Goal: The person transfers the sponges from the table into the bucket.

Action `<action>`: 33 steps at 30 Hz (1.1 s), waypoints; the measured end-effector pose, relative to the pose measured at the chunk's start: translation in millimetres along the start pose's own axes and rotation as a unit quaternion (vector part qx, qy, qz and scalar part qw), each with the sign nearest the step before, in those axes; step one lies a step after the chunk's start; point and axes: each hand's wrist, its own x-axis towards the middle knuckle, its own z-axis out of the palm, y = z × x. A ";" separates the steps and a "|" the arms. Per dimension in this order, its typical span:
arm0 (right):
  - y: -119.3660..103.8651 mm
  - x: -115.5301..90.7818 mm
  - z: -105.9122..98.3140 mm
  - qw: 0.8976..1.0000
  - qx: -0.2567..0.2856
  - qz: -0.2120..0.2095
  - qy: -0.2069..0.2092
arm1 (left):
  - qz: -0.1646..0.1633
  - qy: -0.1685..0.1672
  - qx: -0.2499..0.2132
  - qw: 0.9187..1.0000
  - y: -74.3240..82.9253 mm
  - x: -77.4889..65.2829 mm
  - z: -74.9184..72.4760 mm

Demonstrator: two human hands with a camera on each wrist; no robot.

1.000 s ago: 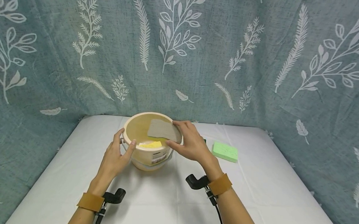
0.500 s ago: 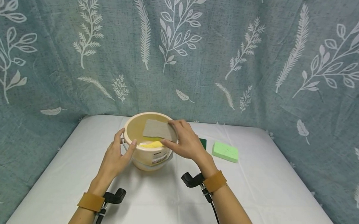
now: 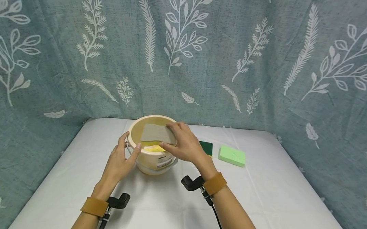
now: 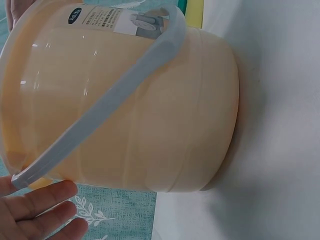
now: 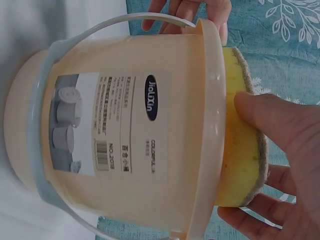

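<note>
A cream bucket (image 3: 150, 161) with a grey handle (image 4: 105, 110) stands upright on the table. My left hand (image 3: 121, 159) holds its rim at the left side, thumb over the near edge and fingers on the outside. Over the bucket's mouth, my right hand (image 3: 185, 143) grips a yellow sponge (image 5: 240, 150) with a grey scouring side, thumb against the yellow foam. From the head, the sponge's grey face shows, partly inside the rim. Below it, something yellow (image 3: 153, 148) lies inside the bucket; its full shape is hidden.
To the right of the bucket lies a light green sponge (image 3: 232, 155). Beside it, partly behind my right hand, is a sponge with a dark green top (image 3: 206, 147) and a yellow edge. A patterned curtain (image 3: 186, 60) hangs behind the white-covered table (image 3: 164, 209).
My right hand has carried the grey-faced sponge leftward, further over the bucket's mouth, uncovering more of the dark green sponge. My left hand stays on the rim.
</note>
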 end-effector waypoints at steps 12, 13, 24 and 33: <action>-2.1 2.3 5.8 1.000 0.005 -0.002 -0.017 | 0.008 0.010 0.004 1.000 -1.0 -1.0 1.5; -2.1 2.3 5.7 1.000 0.006 -0.002 -0.017 | 0.008 0.010 0.003 1.000 -1.1 -0.9 1.5; -0.1 -0.4 4.4 1.000 0.008 0.009 -0.017 | 0.004 0.007 -0.001 1.000 0.5 0.0 1.4; 5.8 -5.0 -0.9 1.000 -0.001 0.021 -0.008 | -0.008 0.003 -0.001 1.000 0.5 -1.1 1.4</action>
